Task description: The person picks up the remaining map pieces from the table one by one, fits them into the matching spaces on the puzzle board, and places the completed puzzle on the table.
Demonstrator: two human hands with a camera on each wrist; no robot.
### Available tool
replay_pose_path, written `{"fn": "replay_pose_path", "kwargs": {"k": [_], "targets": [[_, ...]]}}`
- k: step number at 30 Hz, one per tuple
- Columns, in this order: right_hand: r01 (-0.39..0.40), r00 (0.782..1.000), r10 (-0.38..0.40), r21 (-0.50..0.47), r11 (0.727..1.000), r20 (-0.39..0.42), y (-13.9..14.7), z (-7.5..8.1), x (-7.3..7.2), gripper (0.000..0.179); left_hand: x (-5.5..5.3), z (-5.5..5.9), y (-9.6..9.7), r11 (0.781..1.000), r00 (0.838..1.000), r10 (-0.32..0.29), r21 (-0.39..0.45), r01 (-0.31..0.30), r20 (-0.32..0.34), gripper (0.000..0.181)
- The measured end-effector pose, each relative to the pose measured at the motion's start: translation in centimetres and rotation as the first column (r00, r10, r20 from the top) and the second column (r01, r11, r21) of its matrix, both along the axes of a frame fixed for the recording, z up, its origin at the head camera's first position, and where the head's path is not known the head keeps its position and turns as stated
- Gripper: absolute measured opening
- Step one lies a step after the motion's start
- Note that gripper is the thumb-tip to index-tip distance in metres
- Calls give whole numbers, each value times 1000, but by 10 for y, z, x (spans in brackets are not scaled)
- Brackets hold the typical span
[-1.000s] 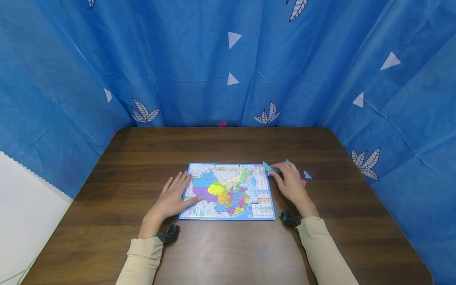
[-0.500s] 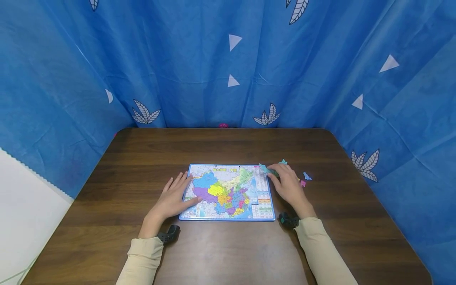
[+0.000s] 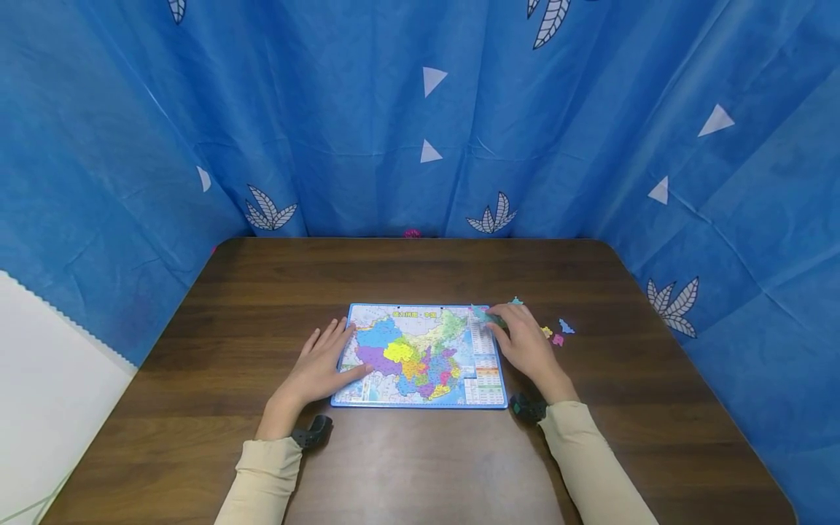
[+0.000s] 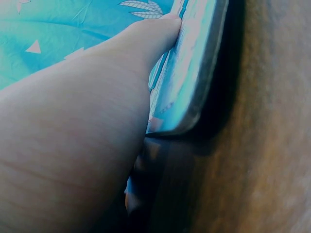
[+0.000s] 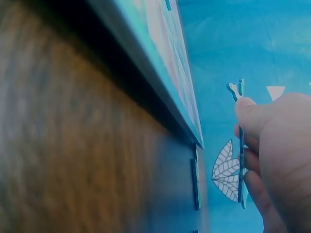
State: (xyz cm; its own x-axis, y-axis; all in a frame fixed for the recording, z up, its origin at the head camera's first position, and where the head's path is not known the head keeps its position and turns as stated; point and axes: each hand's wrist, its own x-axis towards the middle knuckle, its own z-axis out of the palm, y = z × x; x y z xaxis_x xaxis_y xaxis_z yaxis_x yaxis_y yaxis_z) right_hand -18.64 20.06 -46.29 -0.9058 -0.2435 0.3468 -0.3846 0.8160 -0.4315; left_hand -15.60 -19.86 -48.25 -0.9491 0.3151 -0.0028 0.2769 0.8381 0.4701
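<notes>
A map puzzle board (image 3: 420, 402) with a blue border and coloured regions lies flat on the table. My left hand (image 3: 320, 370) rests on its left edge, fingers spread and thumb lying over the map; the left wrist view shows the thumb along the board's edge. Over the upper right corner of the board, my right hand (image 3: 527, 348) pinches a teal puzzle piece (image 3: 479, 313) between thumb and fingers. From the right wrist, this thin puzzle piece (image 5: 241, 167) appears edge-on, raised above the board's surface, with the fingers behind it.
Right of the board, loose pieces lie on the brown table (image 3: 420, 270): a blue piece (image 3: 566, 326), a pink piece (image 3: 558, 340) and a yellow piece (image 3: 546, 332). A light blue piece (image 3: 517, 300) shows just beyond my right hand. A blue curtain (image 3: 367, 109) hangs behind.
My right hand has moved left with the teal piece, from the board's right edge to over its upper right corner. More loose pieces show behind it. The left hand stays put.
</notes>
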Motion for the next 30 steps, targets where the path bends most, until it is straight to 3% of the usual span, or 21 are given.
{"fn": "replay_pose_path", "kwargs": {"k": [30], "targets": [[-58,998,58,6,998,22,-11,12,-1,35,-2,-2,0,1000,1000,1,-12,-1,-2,98]]}}
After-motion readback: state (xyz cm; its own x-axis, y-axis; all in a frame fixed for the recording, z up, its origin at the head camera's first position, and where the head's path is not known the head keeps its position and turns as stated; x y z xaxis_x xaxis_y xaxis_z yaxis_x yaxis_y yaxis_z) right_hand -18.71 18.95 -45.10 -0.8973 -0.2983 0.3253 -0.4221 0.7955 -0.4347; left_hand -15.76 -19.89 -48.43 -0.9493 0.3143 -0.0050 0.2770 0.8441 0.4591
